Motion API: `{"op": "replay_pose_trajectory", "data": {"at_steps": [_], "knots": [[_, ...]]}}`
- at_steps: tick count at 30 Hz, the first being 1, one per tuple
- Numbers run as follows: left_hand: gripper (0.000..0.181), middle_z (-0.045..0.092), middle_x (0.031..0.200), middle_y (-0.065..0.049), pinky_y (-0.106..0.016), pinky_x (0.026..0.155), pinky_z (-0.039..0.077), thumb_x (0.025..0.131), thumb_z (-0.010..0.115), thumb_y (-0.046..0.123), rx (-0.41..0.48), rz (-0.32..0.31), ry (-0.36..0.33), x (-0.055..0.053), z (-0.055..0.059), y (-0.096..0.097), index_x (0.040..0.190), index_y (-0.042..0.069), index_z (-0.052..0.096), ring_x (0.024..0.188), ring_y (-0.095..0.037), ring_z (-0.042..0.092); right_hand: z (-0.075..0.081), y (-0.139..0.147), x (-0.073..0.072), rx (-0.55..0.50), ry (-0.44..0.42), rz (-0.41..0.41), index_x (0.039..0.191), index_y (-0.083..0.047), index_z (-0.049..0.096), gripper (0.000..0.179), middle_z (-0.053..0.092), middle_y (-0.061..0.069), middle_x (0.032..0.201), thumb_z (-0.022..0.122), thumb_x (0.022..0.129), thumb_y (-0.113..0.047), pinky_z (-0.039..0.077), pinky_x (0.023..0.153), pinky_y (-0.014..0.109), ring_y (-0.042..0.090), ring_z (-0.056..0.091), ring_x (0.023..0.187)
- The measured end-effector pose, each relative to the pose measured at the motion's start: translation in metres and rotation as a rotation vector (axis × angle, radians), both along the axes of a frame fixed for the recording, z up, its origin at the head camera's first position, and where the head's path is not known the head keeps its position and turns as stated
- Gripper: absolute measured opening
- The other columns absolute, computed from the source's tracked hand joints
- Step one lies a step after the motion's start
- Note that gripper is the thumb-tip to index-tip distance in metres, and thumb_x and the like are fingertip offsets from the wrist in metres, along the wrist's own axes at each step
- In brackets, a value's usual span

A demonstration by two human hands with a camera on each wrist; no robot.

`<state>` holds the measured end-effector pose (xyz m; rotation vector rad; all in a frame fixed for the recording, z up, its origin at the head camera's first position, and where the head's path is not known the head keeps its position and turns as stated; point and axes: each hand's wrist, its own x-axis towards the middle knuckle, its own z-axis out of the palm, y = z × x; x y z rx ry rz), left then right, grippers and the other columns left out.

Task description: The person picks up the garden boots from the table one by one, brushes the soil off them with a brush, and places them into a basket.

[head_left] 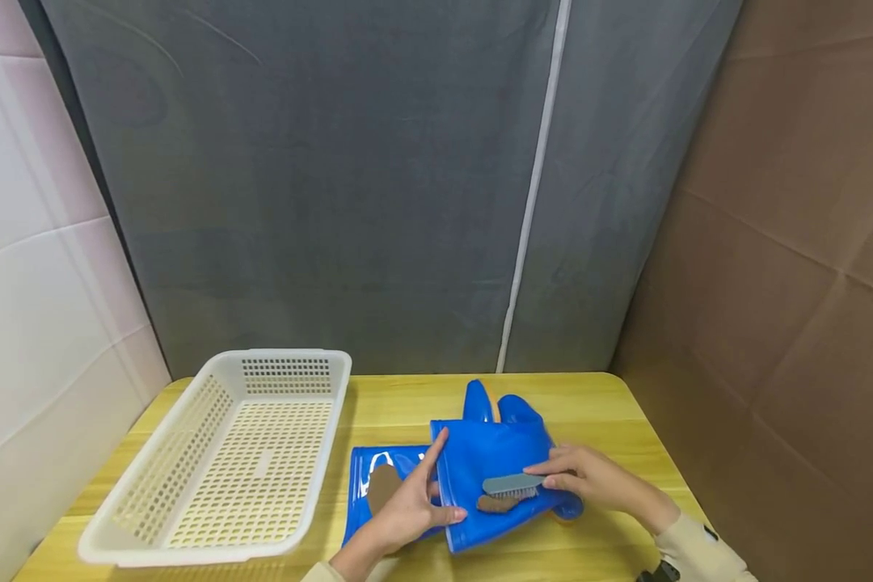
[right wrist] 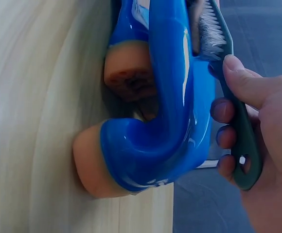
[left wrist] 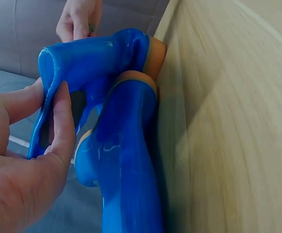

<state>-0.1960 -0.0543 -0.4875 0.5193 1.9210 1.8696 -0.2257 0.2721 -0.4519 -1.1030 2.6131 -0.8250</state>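
Even, moderately bright light falls on the yellow wood-grain table (head_left: 400, 404), probably from overhead, while the dark grey fabric backdrop (head_left: 320, 202) looks dim. White glare streaks the glossy blue rubber boots (head_left: 487, 449); soft shadow edges the white perforated plastic basket (head_left: 189, 556). The head view stretches towards its borders. Both wrist views are hazier, the pale bristles (right wrist: 211, 31) of the grey-green plastic brush (right wrist: 243, 136) slightly smeared.

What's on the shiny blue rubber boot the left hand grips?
On the boot: an irregular brown patch, overlapped in the head view by a green brush with pale bristles. Surface the brush covers is hidden.
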Motion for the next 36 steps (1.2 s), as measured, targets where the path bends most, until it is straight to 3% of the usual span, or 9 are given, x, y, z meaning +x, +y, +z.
{"op": "replay_pose_trajectory", "data": {"at_steps": [5,13,19,29,36], "knots": [[0.107,0.011,0.162,-0.033,-0.051,0.097,0.054,0.088,0.073,0.009,-0.039,-0.012,0.022,-0.003,0.001,-0.004,0.160,0.027,-0.004,0.133,-0.053,0.047,0.001,0.000,0.010,-0.005,-0.003,0.017,0.130,-0.026,0.067,0.034,0.063,-0.010,0.095,0.052,0.101,-0.037,0.047,0.076,0.018,-0.003,0.048,0.090],[0.107,0.014,0.160,-0.034,-0.054,0.097,0.053,0.088,0.074,0.010,-0.082,-0.013,0.027,-0.003,0.002,-0.005,0.160,0.028,-0.002,0.133,-0.055,0.045,0.001,0.006,0.022,-0.021,0.022,0.002,0.131,-0.026,0.066,0.036,0.070,0.002,0.119,0.053,0.100,-0.038,0.052,0.084,0.022,-0.001,0.053,0.100],[0.107,0.014,0.160,-0.034,-0.054,0.097,0.054,0.087,0.075,0.011,-0.107,-0.002,0.029,-0.004,0.001,-0.005,0.160,0.029,-0.001,0.132,-0.055,0.046,0.001,0.009,0.029,-0.058,0.080,0.023,0.131,-0.023,0.066,0.035,0.071,0.007,0.121,0.055,0.099,-0.034,0.053,0.084,0.023,0.003,0.057,0.103],[0.108,0.018,0.158,-0.036,-0.054,0.093,0.056,0.086,0.075,0.007,-0.101,-0.003,0.029,-0.006,-0.001,-0.009,0.160,0.027,-0.001,0.126,-0.054,0.052,-0.003,0.013,0.040,-0.110,0.088,0.053,0.130,-0.023,0.067,0.035,0.071,0.011,0.120,0.060,0.096,-0.024,0.054,0.084,0.023,0.001,0.058,0.105],[0.109,0.019,0.157,-0.037,-0.053,0.093,0.056,0.085,0.074,0.004,-0.076,-0.020,0.020,-0.008,-0.003,-0.011,0.161,0.025,-0.002,0.125,-0.053,0.054,-0.010,0.019,0.047,-0.105,0.020,0.063,0.129,-0.023,0.067,0.034,0.072,0.010,0.123,0.060,0.096,-0.024,0.053,0.085,0.022,0.000,0.059,0.107]]}}
